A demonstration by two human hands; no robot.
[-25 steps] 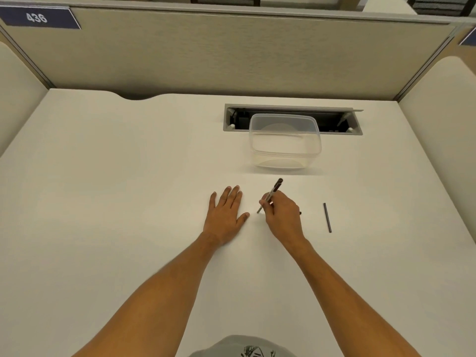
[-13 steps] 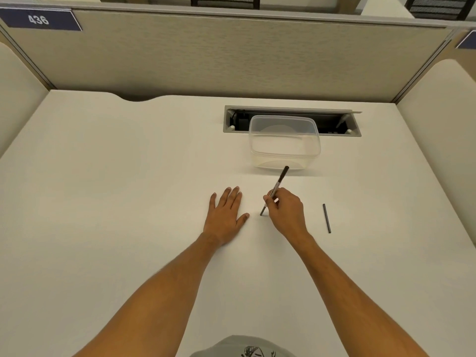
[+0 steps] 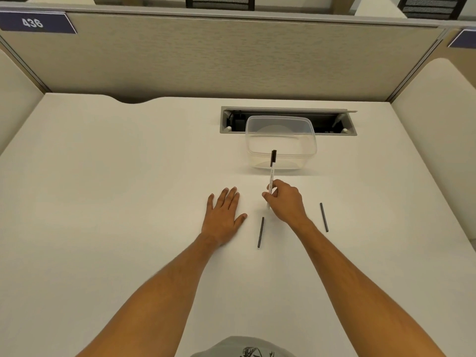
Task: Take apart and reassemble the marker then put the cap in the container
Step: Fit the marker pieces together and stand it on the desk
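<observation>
Your right hand (image 3: 284,200) is closed in a pinch around the marker (image 3: 271,176), thumb and fingers gripping the lower part of its white barrel. The marker stands nearly upright, black end uppermost and showing against the near wall of the container; whether that end is the cap cannot be told. Its lower end points down toward the worktop (image 3: 116,202).

Your left hand (image 3: 224,215) lies flat on the worktop, palm down, fingers extended and holding nothing, just left of the right hand.

A thin black rod (image 3: 260,232) lies on the worktop between your forearms, near the right wrist. A second black rod (image 3: 324,216) lies to the right of the right hand, apart from it.

The clear plastic container (image 3: 307,148) sits open at the far side, beyond the right hand, partly overlapping the cable slot (image 3: 340,124) in the worktop
</observation>
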